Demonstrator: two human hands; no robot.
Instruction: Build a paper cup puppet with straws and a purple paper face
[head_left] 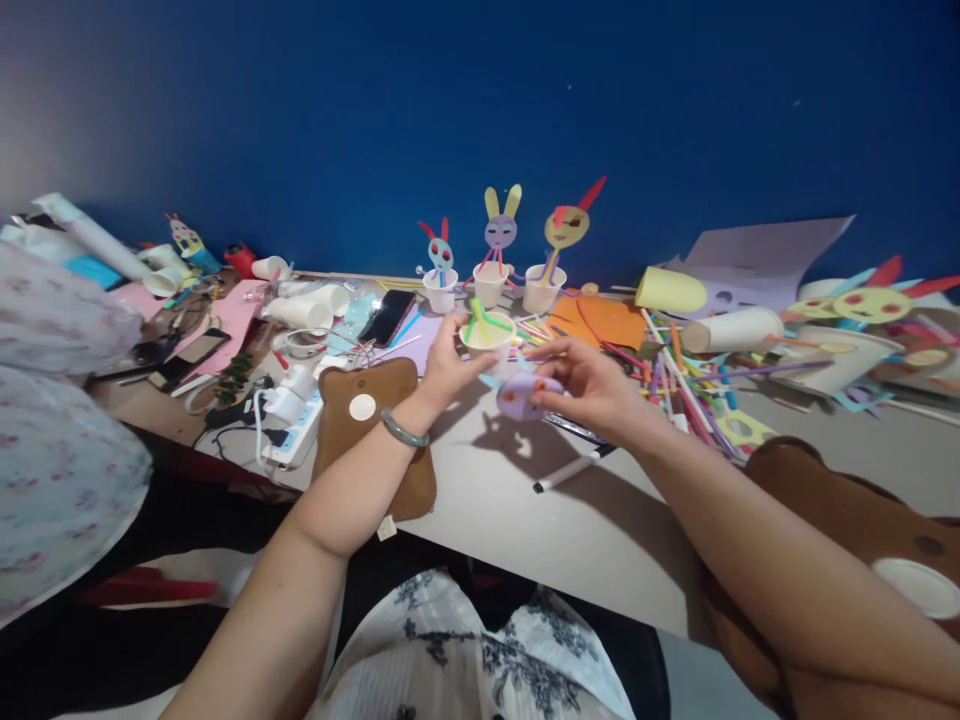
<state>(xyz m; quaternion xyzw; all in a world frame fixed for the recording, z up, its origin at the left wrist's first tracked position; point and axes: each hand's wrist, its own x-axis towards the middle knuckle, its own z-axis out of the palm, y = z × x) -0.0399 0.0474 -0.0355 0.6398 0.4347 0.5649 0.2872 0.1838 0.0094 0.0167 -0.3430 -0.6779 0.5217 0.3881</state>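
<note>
My left hand (pixel 454 367) is closed round a white paper cup (pixel 491 352) with green and yellow straws or strips (pixel 484 322) sticking up from it. Just to its right, my right hand (pixel 581 382) pinches a round purple paper face (pixel 517 397) with orange spots and light blue ear pieces, tilted above the table. The face is close to the cup; whether they touch I cannot tell. Behind them stand three cups with paper figures: a light blue face (pixel 439 254), a purple rabbit face (pixel 500 231) and a yellow face (pixel 566 228).
A black and white marker (pixel 574 470) lies below my right hand. Brown bear-shaped pads (pixel 375 440) rest on the table at left and right. Straws and sticks (pixel 694 400), orange paper (pixel 596 318) and a power strip (pixel 296 435) crowd around. Another person's sleeve (pixel 60 310) is at far left.
</note>
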